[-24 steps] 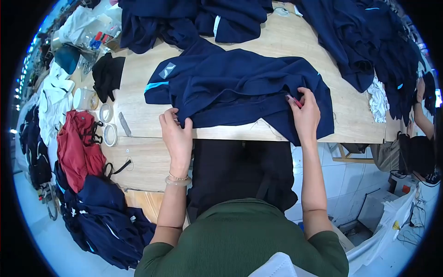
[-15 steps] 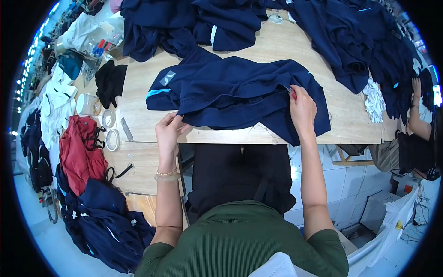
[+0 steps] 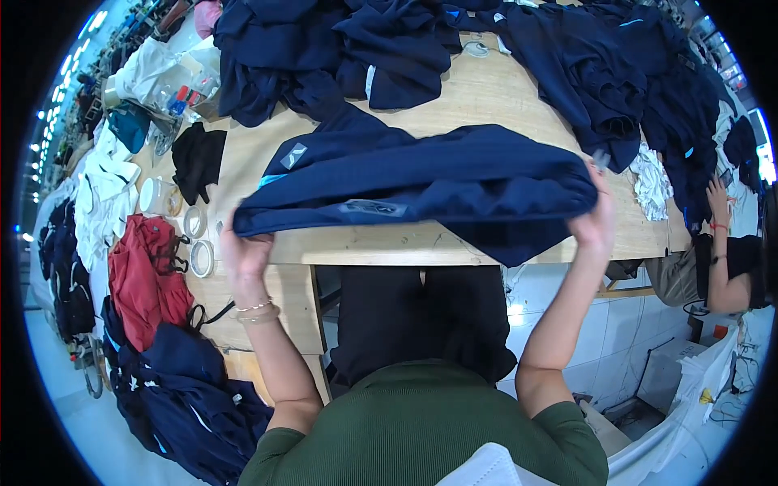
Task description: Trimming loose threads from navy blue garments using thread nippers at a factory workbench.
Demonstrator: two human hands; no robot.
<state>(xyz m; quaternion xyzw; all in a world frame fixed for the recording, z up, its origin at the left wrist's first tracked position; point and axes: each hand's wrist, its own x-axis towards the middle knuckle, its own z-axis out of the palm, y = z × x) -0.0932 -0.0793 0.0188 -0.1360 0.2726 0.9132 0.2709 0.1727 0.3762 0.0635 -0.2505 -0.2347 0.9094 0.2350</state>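
Observation:
A navy garment [image 3: 405, 174] is stretched sideways above the near part of the table, its edge pulled taut between my hands. It carries a grey patch [image 3: 294, 155] and a light blue stripe at its left part; a grey printed mark shows on the lifted band. My left hand [image 3: 249, 255] is closed on the left end of the band. At the other end my right hand [image 3: 594, 215] is closed round the cloth, partly smeared by motion. A small blurred greyish tip [image 3: 600, 159] sticks up by the right fingers; its kind is unclear. Part of the garment hangs over the front edge.
More navy garments [image 3: 397, 57] are heaped at the back and right of the wooden table [image 3: 478, 89]. Tape rolls [image 3: 201, 257], a black cloth [image 3: 197, 162] and a red garment [image 3: 146, 271] lie at left. A co-worker's hand [image 3: 718, 198] rests on navy cloth at far right.
My hands have moved apart, the left one leftward and the right one rightward, lifting and stretching the garment's band. The red thing seen in my right hand before no longer shows.

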